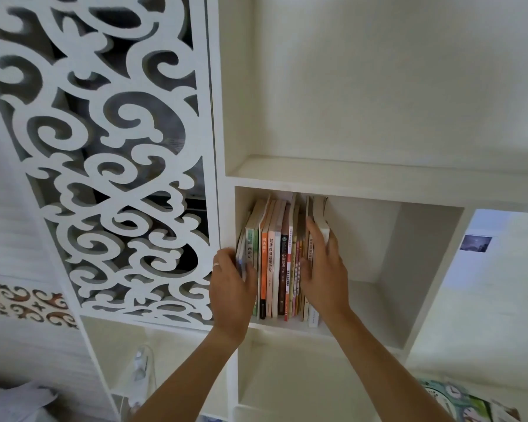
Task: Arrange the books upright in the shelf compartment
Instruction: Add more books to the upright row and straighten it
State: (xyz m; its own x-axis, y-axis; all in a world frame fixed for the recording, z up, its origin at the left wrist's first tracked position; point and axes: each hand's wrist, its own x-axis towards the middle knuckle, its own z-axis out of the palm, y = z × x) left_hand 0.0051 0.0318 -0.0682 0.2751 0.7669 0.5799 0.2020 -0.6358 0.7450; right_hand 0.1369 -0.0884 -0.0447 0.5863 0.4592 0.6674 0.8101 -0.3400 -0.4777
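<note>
Here, both hands on the row at once. Left hand (230, 281) at the left end, fingers curled round the front edges of the outermost thin volumes, a ring on one finger; a hold on them rather than a flat press, though fingertips hidden behind the covers. Right hand (323, 269) at the right end, fingers straight and laid flat against the last spine, palm open, clasping nothing, only steadying. Between the two, the books (279, 263): a tight run of paperbacks, spines outward, standing nearly upright at the left of the compartment (424, 269), close against its left wall, the leftmost few leaning a little. To the right of the row, bare shelf floor as far as the right wall. Probably light singly and moderately heavy as a block; covers thin and bendy, so likely to bow or fan if squeezed at the top corners only. Glossy jackets likely slippery against one another, so apt to slide out of line when pushed from one side. Best taken low and broad: flat palms on the two outer covers, pressure inward and even, bottoms kept on the board. With no support on the right, prone to topple that way once released. Further out, a fretwork panel (104, 147) on the left.
</note>
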